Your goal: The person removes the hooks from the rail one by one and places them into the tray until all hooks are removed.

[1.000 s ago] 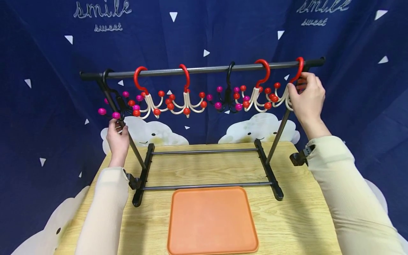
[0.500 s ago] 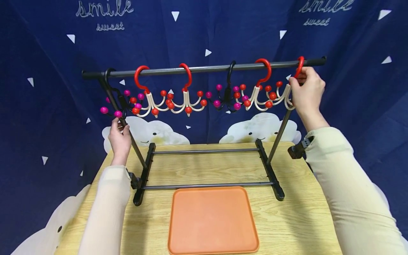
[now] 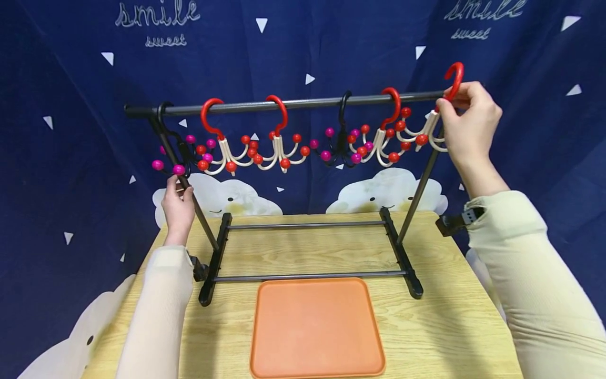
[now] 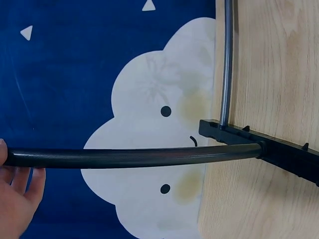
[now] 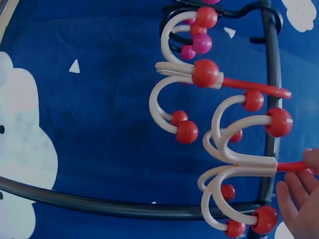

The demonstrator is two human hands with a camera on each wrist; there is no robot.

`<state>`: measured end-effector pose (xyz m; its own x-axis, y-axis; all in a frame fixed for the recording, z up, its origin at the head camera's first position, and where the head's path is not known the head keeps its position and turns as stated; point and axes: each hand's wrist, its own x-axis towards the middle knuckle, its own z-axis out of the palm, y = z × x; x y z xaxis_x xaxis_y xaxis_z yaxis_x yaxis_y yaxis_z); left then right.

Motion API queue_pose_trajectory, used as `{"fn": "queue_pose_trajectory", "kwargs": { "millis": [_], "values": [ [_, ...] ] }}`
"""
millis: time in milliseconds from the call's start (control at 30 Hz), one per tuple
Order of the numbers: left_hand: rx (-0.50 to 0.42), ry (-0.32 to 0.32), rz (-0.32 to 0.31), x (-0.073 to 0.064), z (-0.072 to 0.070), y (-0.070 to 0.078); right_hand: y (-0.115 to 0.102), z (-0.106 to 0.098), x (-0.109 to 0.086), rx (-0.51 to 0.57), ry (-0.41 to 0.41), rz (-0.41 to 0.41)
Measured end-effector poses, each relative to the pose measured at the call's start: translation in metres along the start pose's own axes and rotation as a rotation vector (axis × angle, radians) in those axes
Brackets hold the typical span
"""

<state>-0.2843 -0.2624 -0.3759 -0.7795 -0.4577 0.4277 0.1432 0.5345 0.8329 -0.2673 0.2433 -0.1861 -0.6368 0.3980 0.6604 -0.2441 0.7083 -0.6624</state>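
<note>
At upper right, the right hand (image 3: 471,118) pinches the cream, red-ball-tipped plastic hanger (image 3: 431,124) low on its red hook (image 3: 457,75), leaving the bend uncovered, while left of centre the left hand (image 3: 178,210) grips a black metal post (image 3: 203,221), likely steadying it.

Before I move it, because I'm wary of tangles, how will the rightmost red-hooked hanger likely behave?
The red-hooked hanger is probably stiff: its cream arms hold their curves unsupported. It looks light for its size, given those thin arms and the right grip holding it by the hook. It may snag, since its red balls fan out near the neighbouring hanger.
</note>
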Motion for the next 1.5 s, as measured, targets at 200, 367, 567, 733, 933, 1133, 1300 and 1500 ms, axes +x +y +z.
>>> {"fn": "queue_pose_trajectory", "kwargs": {
  "millis": [200,367,567,733,933,1133,1300,1500],
  "values": [
    [0.006,-0.001,0.005,0.0,0.0,0.0,-0.007,-0.009,-0.019,0.041,-0.012,-0.071],
    [0.006,-0.002,0.001,0.001,0.0,-0.001,-0.015,-0.014,-0.042,0.081,-0.027,-0.168],
    [0.019,-0.002,0.002,0.001,0.001,-0.003,-0.021,-0.015,-0.073,0.083,-0.033,-0.315],
    [0.017,0.004,0.01,0.002,0.002,-0.003,-0.022,-0.011,-0.096,0.098,-0.037,-0.372],
    [0.016,-0.001,-0.004,0.002,0.001,-0.003,-0.014,0.0,-0.122,0.137,-0.05,-0.362],
    [0.028,-0.002,-0.003,0.001,0.002,-0.004,-0.004,0.015,-0.15,0.182,-0.14,-0.353],
    [0.052,-0.005,0.011,0.0,0.002,-0.002,0.004,0.03,-0.173,0.205,-0.213,-0.307],
    [0.053,0.005,0.022,-0.001,0.002,-0.001,0.014,0.05,-0.196,0.192,-0.306,-0.277]
  ]
}}
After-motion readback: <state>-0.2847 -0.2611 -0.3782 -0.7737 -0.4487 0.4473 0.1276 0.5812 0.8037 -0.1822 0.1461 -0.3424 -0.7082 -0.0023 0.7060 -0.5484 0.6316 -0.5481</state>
